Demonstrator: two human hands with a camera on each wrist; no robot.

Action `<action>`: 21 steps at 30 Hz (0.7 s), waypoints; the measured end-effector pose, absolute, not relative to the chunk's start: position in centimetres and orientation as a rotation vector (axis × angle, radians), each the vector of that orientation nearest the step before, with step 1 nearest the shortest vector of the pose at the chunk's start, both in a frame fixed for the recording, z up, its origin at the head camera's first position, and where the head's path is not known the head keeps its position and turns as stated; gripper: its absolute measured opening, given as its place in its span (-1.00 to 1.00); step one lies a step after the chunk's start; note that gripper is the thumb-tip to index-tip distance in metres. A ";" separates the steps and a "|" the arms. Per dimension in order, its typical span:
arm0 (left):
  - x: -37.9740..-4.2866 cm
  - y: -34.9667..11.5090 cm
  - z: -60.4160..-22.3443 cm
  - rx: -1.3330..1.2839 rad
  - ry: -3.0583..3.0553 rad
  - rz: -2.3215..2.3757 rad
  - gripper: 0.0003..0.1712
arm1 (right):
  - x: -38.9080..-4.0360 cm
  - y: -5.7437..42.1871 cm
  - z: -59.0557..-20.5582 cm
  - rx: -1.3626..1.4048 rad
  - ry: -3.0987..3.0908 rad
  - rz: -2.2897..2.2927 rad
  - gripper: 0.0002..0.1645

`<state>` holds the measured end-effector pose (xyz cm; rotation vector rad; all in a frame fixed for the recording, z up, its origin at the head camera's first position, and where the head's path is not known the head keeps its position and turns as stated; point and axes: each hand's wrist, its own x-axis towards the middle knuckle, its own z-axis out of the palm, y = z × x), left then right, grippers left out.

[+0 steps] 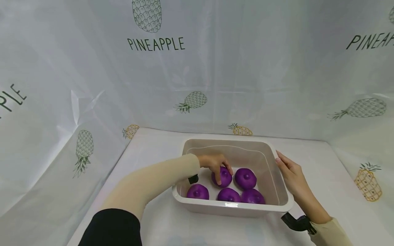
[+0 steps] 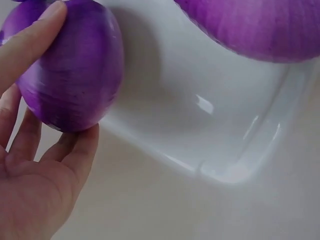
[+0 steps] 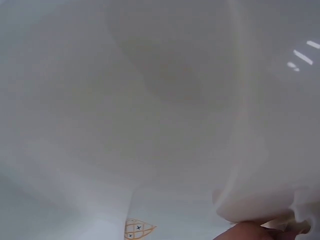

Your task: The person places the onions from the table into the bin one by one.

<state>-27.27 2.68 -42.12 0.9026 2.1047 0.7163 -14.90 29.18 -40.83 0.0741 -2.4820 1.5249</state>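
A cream plastic basin [image 1: 227, 209] holds several purple onions. My left hand [image 1: 214, 163] reaches into it from the left and grips one onion [image 1: 226, 177] at the back, thumb on one side and fingers on the other. In the left wrist view the thumb and fingertips press the skin of that onion [image 2: 90, 65]. Beside it sit another onion [image 1: 245, 179] on the right and more along the front wall, such as the front-left onion [image 1: 198, 192]. My right hand [image 1: 292, 176] holds the basin's right rim. Only a bit of that hand [image 3: 247, 232] shows in the right wrist view.
The basin stands on a white-covered table [image 1: 163, 225]. Behind and at the sides hangs a pale sheet [image 1: 246, 68] printed with pineapples. A black strap mount [image 1: 297, 222] on the right wrist sits close to the basin's front right corner.
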 end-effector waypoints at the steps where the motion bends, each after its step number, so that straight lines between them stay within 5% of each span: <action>1: -27.3 2.7 -42.2 0.896 2.104 0.721 -0.36 | -14.9 29.2 -40.9 0.074 -2.489 1.520 -0.41; 21: -27.4 3.3 -43.2 0.854 2.090 0.804 -0.35 | -15.1 29.4 -41.0 0.065 -2.506 1.519 -0.41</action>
